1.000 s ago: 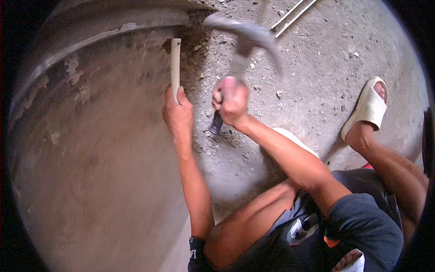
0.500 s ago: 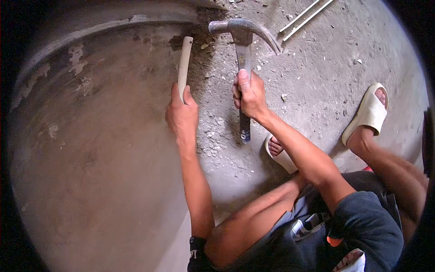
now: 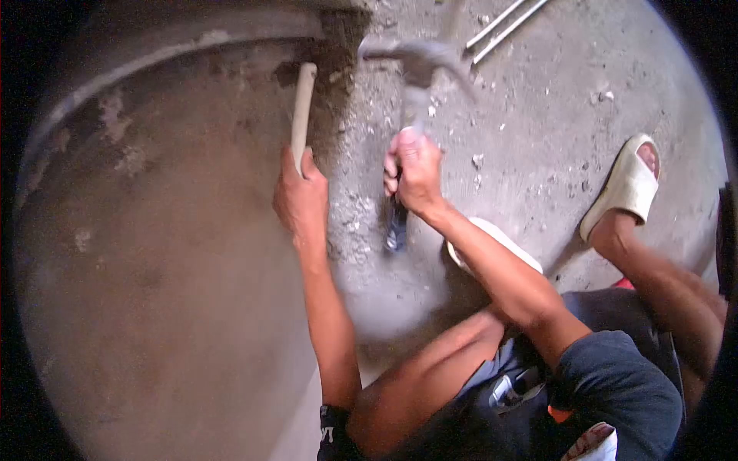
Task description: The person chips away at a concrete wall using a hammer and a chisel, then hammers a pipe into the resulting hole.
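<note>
A pale rod or pipe piece (image 3: 304, 104) points up the view, its lower end wrapped by the fingers of my left hand (image 3: 301, 196), beside the brown wall surface. To its right, my right hand (image 3: 415, 173) grips a claw hammer (image 3: 415, 104) by its dark handle, thumb along the shaft. The hammer head is smeared by motion, its claw toward the right. A gap separates hammer and rod.
A brown, stained wall (image 3: 177, 253) with a curved ledge (image 3: 146, 65) fills the left. Rubble bits (image 3: 350, 207) lie along its foot on the grey floor (image 3: 538, 146). Two thin white strips (image 3: 507, 31) lie at the top. My sandalled feet (image 3: 626, 180) are at right.
My right hand and the hammer have shifted slightly left and down, and the hammer is now blurred. My left hand with the rod has moved slightly left.
</note>
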